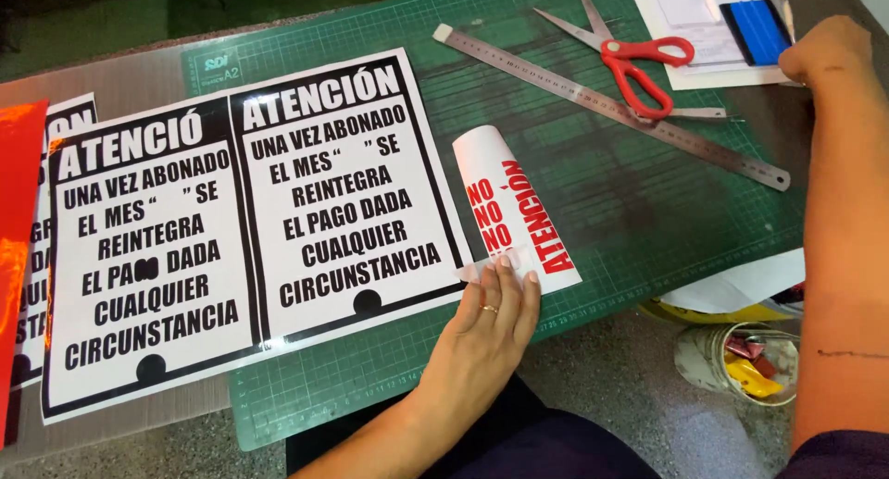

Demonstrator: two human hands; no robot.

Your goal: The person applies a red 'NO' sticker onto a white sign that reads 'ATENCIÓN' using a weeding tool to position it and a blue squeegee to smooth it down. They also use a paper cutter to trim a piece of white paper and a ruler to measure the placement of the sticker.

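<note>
- A red plastic sheet (18, 248) lies at the left edge of the grey counter (630, 386).
- Two black-and-white printed paper signs (250, 229) cover the green cutting mat (648, 201).
- The left hand (491, 317), fingers flat and grasping nothing, presses the near end of a curled white sticker strip with red lettering (514, 201).
- A steel ruler (611, 104) and red-handled scissors (639, 62) lie toward the far edge.
- The right hand (824, 49) reaches the far right corner by a blue squeegee (757, 30); its grip cannot be told.
</note>
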